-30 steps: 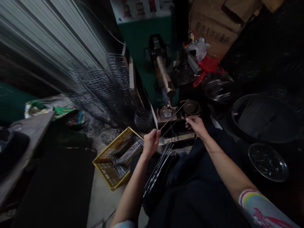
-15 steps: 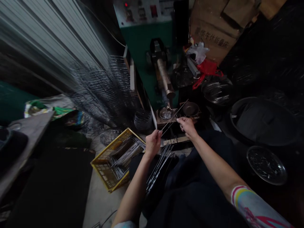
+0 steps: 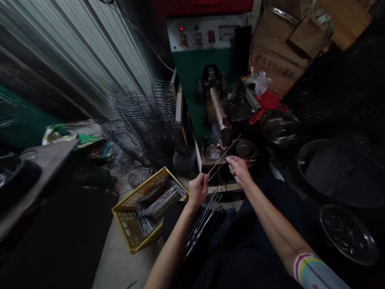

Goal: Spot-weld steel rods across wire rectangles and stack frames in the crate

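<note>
My left hand point(image 3: 197, 188) is closed around the near end of a thin bent wire piece point(image 3: 222, 158) that slants up toward the green machine point(image 3: 207, 76). My right hand point(image 3: 238, 168) pinches the same wire piece near its middle, just in front of the machine's brass-coloured electrode arm point(image 3: 220, 116). Two small metal dishes point(image 3: 214, 151) sit on the ledge below that arm. A bundle of similar wire pieces point(image 3: 201, 218) lies across my lap under my left hand.
A yellow plastic crate point(image 3: 141, 208) with wire pieces stands on the floor at my left. Stacked wire racks point(image 3: 138, 120) lean behind it. Dark basins point(image 3: 337, 172) and a round tray point(image 3: 349, 235) are at the right, cardboard boxes point(image 3: 282, 60) behind.
The view has tilted up, showing more of the machine's control panel. My right hand has slid left along the wire, closer to my left hand.
</note>
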Demonstrator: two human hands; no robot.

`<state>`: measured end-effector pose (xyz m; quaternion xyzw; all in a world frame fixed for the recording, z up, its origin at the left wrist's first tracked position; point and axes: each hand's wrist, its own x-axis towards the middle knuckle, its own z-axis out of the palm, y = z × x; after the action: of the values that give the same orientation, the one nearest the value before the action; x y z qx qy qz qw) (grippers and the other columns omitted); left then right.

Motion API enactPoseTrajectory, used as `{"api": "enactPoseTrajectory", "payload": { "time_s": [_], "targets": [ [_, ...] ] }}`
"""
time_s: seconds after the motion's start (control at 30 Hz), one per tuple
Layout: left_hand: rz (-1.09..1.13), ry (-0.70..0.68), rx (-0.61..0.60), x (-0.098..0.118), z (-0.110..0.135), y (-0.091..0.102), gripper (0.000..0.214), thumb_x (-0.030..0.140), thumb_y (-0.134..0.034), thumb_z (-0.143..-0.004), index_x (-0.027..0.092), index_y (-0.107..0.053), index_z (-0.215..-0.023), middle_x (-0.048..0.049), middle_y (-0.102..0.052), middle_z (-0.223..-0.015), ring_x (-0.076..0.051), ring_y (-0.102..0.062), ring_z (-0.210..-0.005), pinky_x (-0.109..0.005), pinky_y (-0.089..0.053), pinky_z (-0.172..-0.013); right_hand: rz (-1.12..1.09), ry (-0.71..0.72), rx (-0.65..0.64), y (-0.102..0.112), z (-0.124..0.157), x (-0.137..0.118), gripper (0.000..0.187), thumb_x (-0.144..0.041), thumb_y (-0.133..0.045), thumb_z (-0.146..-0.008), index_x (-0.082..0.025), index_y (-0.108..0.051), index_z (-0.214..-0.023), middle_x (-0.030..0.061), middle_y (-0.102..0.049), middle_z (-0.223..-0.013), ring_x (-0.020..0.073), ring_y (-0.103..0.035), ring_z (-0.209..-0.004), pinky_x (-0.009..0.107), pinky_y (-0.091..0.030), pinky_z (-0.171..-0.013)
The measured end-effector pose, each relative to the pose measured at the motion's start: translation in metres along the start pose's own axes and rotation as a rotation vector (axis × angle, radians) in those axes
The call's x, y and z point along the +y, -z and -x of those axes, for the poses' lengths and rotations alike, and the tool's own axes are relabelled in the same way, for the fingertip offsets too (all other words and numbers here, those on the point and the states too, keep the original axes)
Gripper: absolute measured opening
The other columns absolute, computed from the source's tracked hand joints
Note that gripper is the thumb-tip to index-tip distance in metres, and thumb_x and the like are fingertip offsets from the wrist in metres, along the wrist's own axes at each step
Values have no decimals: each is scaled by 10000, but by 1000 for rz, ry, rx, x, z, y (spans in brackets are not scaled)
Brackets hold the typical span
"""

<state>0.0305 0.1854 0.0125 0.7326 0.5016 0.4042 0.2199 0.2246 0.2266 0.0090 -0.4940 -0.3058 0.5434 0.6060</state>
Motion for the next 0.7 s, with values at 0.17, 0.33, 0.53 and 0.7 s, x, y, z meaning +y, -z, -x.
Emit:
{"api": "enactPoseTrajectory", "payload": {
  "time_s": [0.17, 0.33, 0.53, 0.7],
  "targets": [
    [19, 11, 10, -3, -4, -2, 298, 317, -431, -962, 173, -571, -742, 35, -486, -585, -82, -439, -511, -200, -325, -549, -12, -2, -19, -3, -7, -4, 303, -388, -761, -627, -157, -603, -743, -108, -348, -445, 27, -230, -360, 174, -131, -331],
    [36, 23, 20, -5, -6, -4, 302, 317, -436, -960, 177, -553, -719, 44, -447, -559, -82, -417, -496, -203, -309, -530, -24, -6, -40, -7, -12, -7, 311, -378, -772, -615, -152, -609, -753, -113, -332, -438, 25, -229, -358, 167, -123, -329],
    [23, -3, 47, -7, -5, -6, 285, 302, -436, -962, 177, -559, -737, 41, -458, -573, -86, -413, -507, -211, -309, -539, -23, -9, -42, -8, -11, -6, 309, -377, -775, -628, -153, -609, -759, -115, -333, -438, 21, -226, -348, 162, -126, -322],
    [23, 3, 56, -8, -5, -8, 275, 301, -433, -963, 180, -562, -753, 34, -493, -590, -88, -436, -516, -212, -321, -549, -21, -12, -38, -8, -12, -6, 301, -367, -774, -626, -152, -613, -762, -114, -345, -442, 19, -232, -344, 158, -133, -321]
  ]
}}
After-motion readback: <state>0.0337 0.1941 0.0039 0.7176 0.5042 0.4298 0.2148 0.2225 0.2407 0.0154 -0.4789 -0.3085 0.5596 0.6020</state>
